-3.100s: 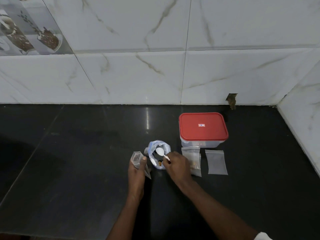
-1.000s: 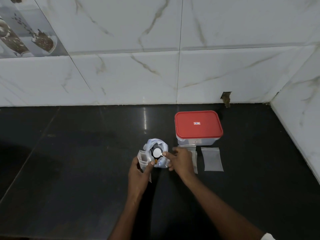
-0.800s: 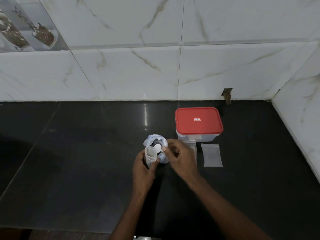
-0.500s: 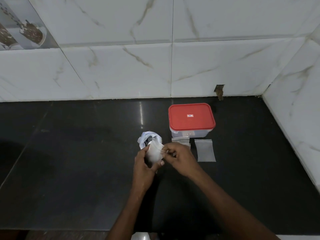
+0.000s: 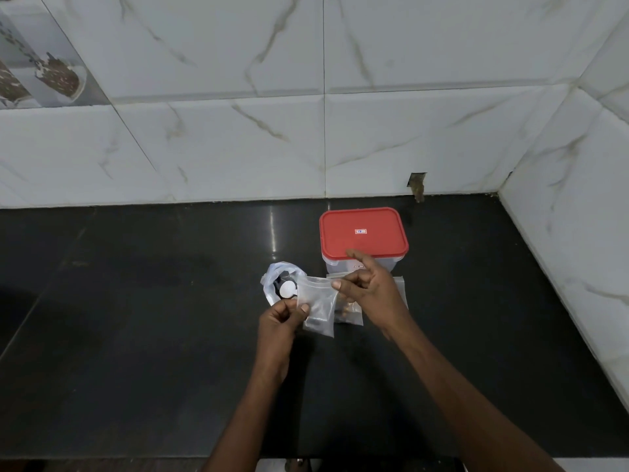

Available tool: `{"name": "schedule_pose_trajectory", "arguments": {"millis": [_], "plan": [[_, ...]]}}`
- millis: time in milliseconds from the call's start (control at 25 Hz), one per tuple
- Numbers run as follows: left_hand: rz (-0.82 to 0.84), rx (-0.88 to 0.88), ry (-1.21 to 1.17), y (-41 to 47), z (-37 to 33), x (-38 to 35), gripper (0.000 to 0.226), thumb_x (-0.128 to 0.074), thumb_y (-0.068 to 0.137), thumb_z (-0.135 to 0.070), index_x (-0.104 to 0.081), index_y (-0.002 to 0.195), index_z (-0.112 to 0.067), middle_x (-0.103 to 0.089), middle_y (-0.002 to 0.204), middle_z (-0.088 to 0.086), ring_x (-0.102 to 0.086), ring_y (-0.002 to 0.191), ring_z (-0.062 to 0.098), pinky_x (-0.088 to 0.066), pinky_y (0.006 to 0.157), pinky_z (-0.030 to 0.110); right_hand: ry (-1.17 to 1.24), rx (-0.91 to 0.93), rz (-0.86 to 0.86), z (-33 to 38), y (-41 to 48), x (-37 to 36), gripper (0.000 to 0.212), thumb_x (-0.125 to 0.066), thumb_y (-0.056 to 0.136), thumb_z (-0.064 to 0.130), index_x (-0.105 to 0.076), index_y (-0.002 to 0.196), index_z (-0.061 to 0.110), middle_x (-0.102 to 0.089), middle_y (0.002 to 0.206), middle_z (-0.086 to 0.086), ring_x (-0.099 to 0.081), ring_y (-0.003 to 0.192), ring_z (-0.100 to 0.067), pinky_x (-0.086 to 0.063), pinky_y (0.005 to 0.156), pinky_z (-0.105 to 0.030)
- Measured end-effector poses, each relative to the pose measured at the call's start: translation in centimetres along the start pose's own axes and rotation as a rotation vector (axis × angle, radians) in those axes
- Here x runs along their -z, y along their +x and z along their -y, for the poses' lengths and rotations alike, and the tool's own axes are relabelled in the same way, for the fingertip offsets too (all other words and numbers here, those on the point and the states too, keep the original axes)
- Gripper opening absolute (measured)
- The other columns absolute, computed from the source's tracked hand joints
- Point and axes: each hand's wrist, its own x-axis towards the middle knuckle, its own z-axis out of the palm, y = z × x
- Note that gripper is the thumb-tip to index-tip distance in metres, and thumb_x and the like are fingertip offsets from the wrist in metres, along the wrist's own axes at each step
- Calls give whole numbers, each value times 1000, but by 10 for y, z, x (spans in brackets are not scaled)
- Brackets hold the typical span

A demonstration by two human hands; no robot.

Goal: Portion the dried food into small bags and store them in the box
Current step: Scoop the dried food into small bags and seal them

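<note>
Left hand (image 5: 279,318) and right hand (image 5: 371,294) each pinch a side of the small clear zip bag (image 5: 318,304) over the black counter (image 5: 136,318), just before the red-lidded box (image 5: 362,238) near its back edge.

Surface (image 5: 136,335): bare dark stretch from 7 to 11 o'clock of the held bag (image 5: 318,303), another from 2 to 5 o'clock out to the side wall (image 5: 578,233). Obstacles: red-lidded box (image 5: 363,233) at 1 o'clock, flat small bags (image 5: 350,316) lying just before it, open food bag (image 5: 272,277) close at 11 o'clock, back wall (image 5: 238,148) closing off 12 o'clock. The held bag itself spans the gap between food bag and box.
</note>
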Motion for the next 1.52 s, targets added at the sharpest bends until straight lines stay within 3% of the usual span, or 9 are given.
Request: {"name": "schedule_pose_trajectory", "arguments": {"millis": [80,200,320,440,560,680,880,1120,1520], "plan": [[17,25,-60,0,3,-6,8,-69,90,-4,-71,90,4,-71,84,21,-64,76,29,-52,78,42,35,-97,59,-9,-6,-5,48,-81,77,10,-62,120,15,-75,98,-6,-73,91,-19,-61,79,-36],[25,45,-86,-2,4,-17,20,-77,83,-14,-69,86,3,-67,80,22,-58,76,31,-49,77,43,-36,-102,-2,-22,-10,-7,19,-77,78,1,-72,97,4,-77,92,-8,-74,88,-25,-59,85,-49],[27,47,-129,-1,-2,-25,21,-74,88,-12,-69,94,7,-70,85,23,-60,80,33,-50,80,47,-6,-123,27,-18,-12,1,12,-75,81,2,-71,91,-1,-76,87,-12,-73,79,-24,-60,71,-38],[18,31,-105,3,-9,-30,5,-72,88,-5,-77,90,-4,-72,76,14,-65,77,31,-52,82,50,52,-114,26,-14,-14,2,14,-74,84,7,-71,97,2,-76,89,-11,-72,74,-18,-55,59,-28],[41,50,-63,2,-9,-34,8,-78,83,-11,-76,87,-5,-69,80,20,-62,78,33,-52,81,52,114,-108,-59,-15,-10,1,13,-72,84,3,-71,95,-3,-75,91,-16,-72,84,-28,-59,74,-39],[4,81,-100,0,-9,-34,8,-77,84,-13,-73,82,-6,-62,81,22,-54,75,31,-49,71,43,112,-135,-88,-18,-11,5,12,-70,85,5,-71,94,-4,-75,92,-17,-72,85,-31,-59,76,-41],[21,98,-71,-9,-14,-42,12,-71,88,-4,-69,77,-8,-53,58,3,-44,49,12,-42,48,24,169,-141,-41,-21,-14,0,9,-71,83,6,-72,88,-1,-72,82,-13,-68,78,-20,-54,71,-30],[46,168,10,-11,-23,-39,12,-65,88,0,-67,78,-6,-58,67,8,-54,56,13,-51,56,29,77,-167,25,-17,-16,1,13,-71,83,11,-73,90,0,-72,81,-10,-68,75,-15,-54,68,-26],[101,176,94,-9,-28,-40,29,-61,84,7,-60,61,-11,-54,60,5,-52,56,13,-52,61,33,-36,-186,7,-19,-16,0,20,-76,78,19,-73,90,4,-74,89,-12,-68,92,-26,-56,80,-36]]}}
